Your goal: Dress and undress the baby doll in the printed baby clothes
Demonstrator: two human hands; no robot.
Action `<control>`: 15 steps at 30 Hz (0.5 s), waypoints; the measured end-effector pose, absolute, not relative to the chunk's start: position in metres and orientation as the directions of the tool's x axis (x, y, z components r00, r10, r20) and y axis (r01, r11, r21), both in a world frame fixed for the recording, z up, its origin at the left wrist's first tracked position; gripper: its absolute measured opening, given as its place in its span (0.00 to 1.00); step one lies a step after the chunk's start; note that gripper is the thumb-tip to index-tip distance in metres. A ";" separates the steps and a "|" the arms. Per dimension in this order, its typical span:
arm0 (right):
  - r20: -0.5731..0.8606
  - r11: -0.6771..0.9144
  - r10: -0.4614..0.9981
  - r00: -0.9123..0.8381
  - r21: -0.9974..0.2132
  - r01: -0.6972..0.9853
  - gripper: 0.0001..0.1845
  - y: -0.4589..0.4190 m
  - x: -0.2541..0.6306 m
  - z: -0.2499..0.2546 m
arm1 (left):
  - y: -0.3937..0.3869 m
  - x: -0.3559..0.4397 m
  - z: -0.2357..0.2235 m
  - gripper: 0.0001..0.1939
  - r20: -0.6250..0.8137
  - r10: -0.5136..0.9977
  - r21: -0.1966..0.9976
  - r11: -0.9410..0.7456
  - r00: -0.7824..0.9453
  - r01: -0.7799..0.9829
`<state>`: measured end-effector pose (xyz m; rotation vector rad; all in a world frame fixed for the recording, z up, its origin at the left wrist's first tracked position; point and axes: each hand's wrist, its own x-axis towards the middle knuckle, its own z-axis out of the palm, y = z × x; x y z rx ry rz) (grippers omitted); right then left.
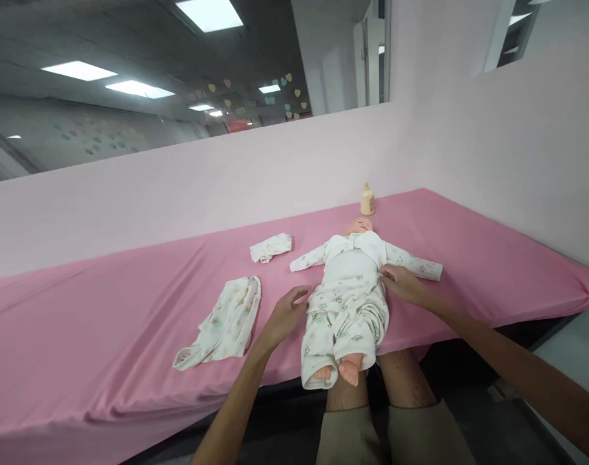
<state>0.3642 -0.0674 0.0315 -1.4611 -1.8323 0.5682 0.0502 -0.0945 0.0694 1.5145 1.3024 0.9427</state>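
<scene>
A baby doll (361,225) lies on its back on the pink sheet, its feet toward me over the near edge. It wears a white long-sleeved top (352,261) and patterned baby trousers (347,300), and its bare feet (351,369) show at the cuffs. At the doll's left-hand side in view, my left hand (287,316) is beside the trousers, fingers bent but apart, holding nothing. On the other side, my right hand (405,284) pinches the trousers' waist edge; its fingertips are partly hidden.
A patterned baby garment (229,320) lies spread left of my left hand, and a small folded cloth (271,247) lies farther back. Beyond the doll's head stands a pale yellow bottle (367,200). The pink sheet (130,323) meets a white wall (202,200) with a mirror (154,64) above.
</scene>
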 end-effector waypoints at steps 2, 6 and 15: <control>0.287 0.216 0.958 -0.007 -0.707 0.674 0.10 -0.055 0.363 0.034 | -0.079 0.058 0.072 0.19 -0.056 0.958 0.957 -0.028 0.281 0.288; 0.288 0.175 0.956 0.057 -0.717 0.675 0.10 -0.038 0.361 0.036 | -0.069 0.064 0.069 0.18 -0.118 0.899 0.945 -0.028 0.422 0.325; 0.233 0.164 0.972 0.022 -0.744 0.648 0.04 -0.045 0.370 0.016 | -0.063 0.072 0.057 0.16 -0.119 0.902 0.972 0.020 0.415 0.236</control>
